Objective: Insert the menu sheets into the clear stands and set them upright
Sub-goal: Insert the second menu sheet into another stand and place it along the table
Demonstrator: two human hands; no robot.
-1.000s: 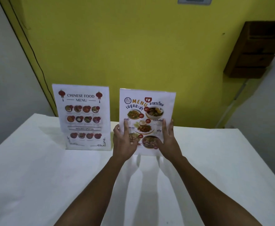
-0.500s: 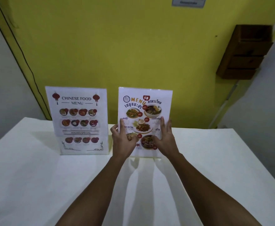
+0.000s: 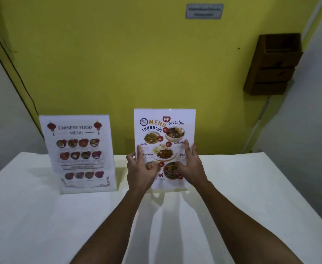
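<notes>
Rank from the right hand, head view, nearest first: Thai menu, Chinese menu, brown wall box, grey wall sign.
1. Thai menu: under the right hand, touching.
2. Chinese menu: standing on the table, to the left.
3. Brown wall box: up right, on the wall.
4. Grey wall sign: top of the wall, farthest.

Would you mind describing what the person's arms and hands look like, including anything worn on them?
Both forearms are bare as far as the bottom of the picture: no sleeves show. The left hand and the right hand wear no gloves, and no watch, bracelet or ring is visible on the wrists or fingers. The picture is dim and a little blurred, so fine details such as nails or small marks cannot be made out.
</notes>
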